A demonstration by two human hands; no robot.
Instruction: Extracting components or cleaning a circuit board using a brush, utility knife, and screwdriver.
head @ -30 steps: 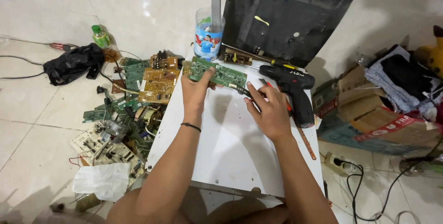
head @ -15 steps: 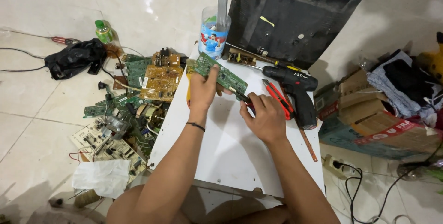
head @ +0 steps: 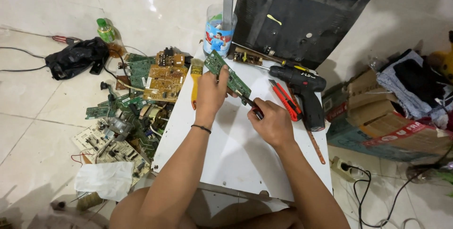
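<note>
The left hand (head: 211, 93) is gripping a long green circuit board (head: 230, 76), fingers wrapped over its upper edge, holding it tilted up off the white tabletop (head: 236, 148). The right hand (head: 272, 124) is closing around a small dark-handled tool (head: 251, 104), possibly pliers, and its tip is meeting the board's lower end. Both hands are working over the far half of the table.

Just beside the left hand, a yellow-handled brush (head: 195, 80) is lying along the table's left edge. To the right of the tool, a red utility knife (head: 285, 100) is lying next to a black cordless drill (head: 306, 94), which is resting on its side. Behind them, a dark screen housing (head: 302, 16) is leaning, with a clear plastic jar (head: 219, 30) standing at its left. Down on the tiled floor to the left, a heap of circuit boards (head: 137, 101) is sprawling, with a black bag (head: 75, 56) and a green bottle (head: 105, 29) beyond it.
</note>
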